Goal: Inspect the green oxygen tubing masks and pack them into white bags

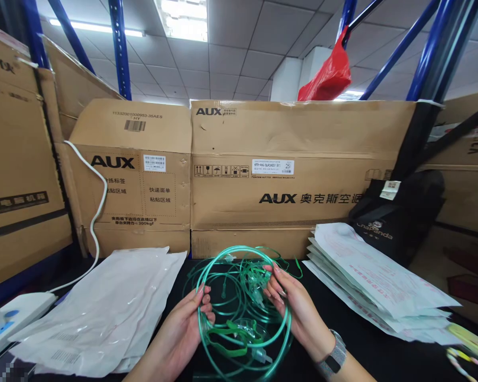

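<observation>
A coil of green transparent tubing (pixel 242 305) with a clear mask piece and connectors hangs just above the black tabletop (pixel 342 339). My left hand (pixel 185 331) grips the coil's left side, fingers curled round the tubes. On the right side my right hand (pixel 292 307), with a watch on its wrist, pinches the tubes near the mask piece. Both hands hold the bundle between them.
A pile of clear empty pouches (pixel 103 310) lies at the left, a stack of printed sealed packages (pixel 378 281) at the right. AUX cardboard boxes (pixel 263 180) wall off the back. A white power strip (pixel 14 318) with its cable sits far left, a black bag (pixel 402 212) back right.
</observation>
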`<state>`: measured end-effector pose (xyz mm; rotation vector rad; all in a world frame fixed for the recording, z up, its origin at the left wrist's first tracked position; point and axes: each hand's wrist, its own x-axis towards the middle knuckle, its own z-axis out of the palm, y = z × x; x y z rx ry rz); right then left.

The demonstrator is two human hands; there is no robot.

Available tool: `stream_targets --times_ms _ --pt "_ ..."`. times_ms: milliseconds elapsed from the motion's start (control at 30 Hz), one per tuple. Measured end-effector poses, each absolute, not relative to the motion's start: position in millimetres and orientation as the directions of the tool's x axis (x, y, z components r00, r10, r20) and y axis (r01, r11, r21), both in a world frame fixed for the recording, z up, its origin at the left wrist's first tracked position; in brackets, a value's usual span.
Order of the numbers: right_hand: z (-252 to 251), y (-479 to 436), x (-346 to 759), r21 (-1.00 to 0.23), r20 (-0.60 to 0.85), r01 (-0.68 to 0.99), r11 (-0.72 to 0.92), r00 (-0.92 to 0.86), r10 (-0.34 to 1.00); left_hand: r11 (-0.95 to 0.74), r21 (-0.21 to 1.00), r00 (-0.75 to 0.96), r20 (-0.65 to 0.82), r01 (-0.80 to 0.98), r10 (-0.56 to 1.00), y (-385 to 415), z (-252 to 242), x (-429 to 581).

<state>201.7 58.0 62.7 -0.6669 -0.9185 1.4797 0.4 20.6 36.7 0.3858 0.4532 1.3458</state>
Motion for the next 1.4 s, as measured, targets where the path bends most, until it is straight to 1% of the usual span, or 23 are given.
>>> stream_targets --times_ms 100,267,467,567,667,733,933,1000,1067,1133,1267,1400 --pt "61.6 56.4 199.8 -0.859 0.095 -0.511 0.022 -0.117 0.989 0.133 0.513 0.114 -0.069 -0.848 0.991 24.1 34.8 -1.1" --pt "61.8 45.6 190.1 -0.925 0.065 -0.38 -0.009 -0.182 0.981 0.026 0.467 0.004 -0.047 -0.884 0.999 27.5 41.1 -7.3" --pt "61.2 39.9 184.5 -0.951 0.097 -0.308 0.016 -0.25 0.963 -0.041 0.369 -0.054 -0.024 -0.928 0.998 25.5 56.8 -19.7" --pt "59.2 39.7 183.3 -0.958 0.117 -0.286 0.031 -0.29 0.95 -0.078 0.349 -0.081 0.007 -0.934 0.997 26.4 62.6 -24.5" --pt "56.9 38.5 182.3 -0.962 0.096 -0.274 -0.004 -0.348 0.932 -0.089 0.357 -0.087 0.023 -0.93 0.996 26.8 64.6 -24.9" --pt "55.4 38.1 182.5 -0.954 0.082 -0.297 -0.033 -0.364 0.928 -0.078 0.36 -0.073 0.028 -0.93 0.997 26.1 64.1 -23.6" --pt "55.4 45.7 190.4 -0.858 0.048 -0.505 -0.097 -0.267 0.962 -0.014 0.367 -0.004 0.028 -0.93 1.0 23.1 64.1 -24.2" --pt "56.1 48.6 192.7 -0.837 0.044 -0.537 -0.11 -0.265 0.963 -0.002 0.376 0.011 0.031 -0.927 0.999 23.9 64.2 -26.4" --pt "55.8 48.9 192.5 -0.848 0.056 -0.521 -0.096 -0.269 0.961 -0.022 0.39 -0.007 0.039 -0.921 0.999 26.0 62.9 -28.2" --pt "54.4 46.4 189.5 -0.879 0.066 -0.47 -0.084 -0.294 0.954 -0.045 0.393 -0.038 0.027 -0.919 0.999 28.2 60.2 -28.1" --pt "51.4 38.1 181.1 -0.913 0.01 -0.386 -0.132 -0.345 0.939 -0.044 0.421 -0.042 0.014 -0.906 0.999 28.1 52.3 -20.7" --pt "50.6 39.0 181.5 -0.892 0.02 -0.438 -0.109 -0.278 0.96 0.016 0.493 0.035 0.03 -0.87 0.999 20.3 45.9 -8.4"
